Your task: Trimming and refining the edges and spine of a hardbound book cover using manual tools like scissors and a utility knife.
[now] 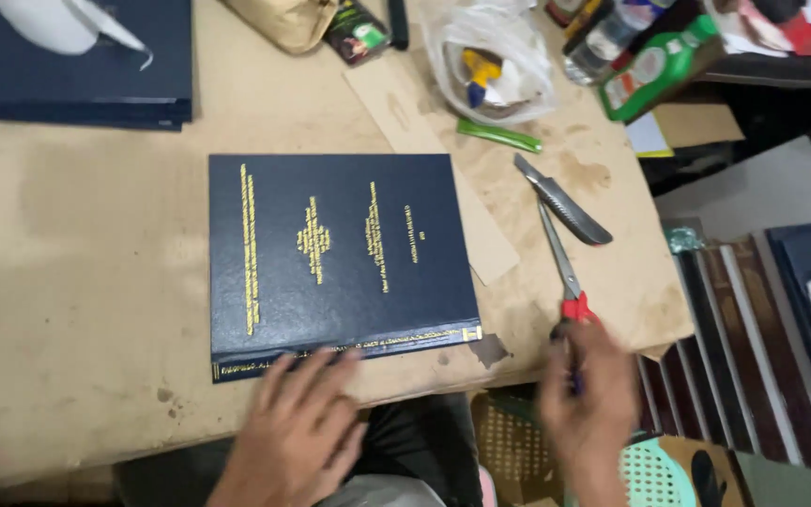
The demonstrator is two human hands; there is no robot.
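Fingers of the left hand lie spread and flat on the near edge of the dark blue hardcover book, touching its spine strip with the gold lettering; the palm is open and grips nothing. That book lies closed and flat on the tan worktable, its front cover up, gold lines of print running across it.

To the right of the book, the right hand is closed around the red handles of a pair of scissors, whose shut blades point away from the person, resting on the table. Just beyond the scissor tips, also right of the book, lies a grey knife at a slant, apart from the book. A strip of brown cardboard runs along the book's right edge and passes partly beneath it.

Beyond the book, towards the far right, sit a clear plastic bag with yellow and blue items inside, a thin green stick-shaped item just in front of it, and a green bottle lying tilted further right. Beyond the book to the left, a stack of other dark blue covers rests on the table, well apart from it, with a white object on top
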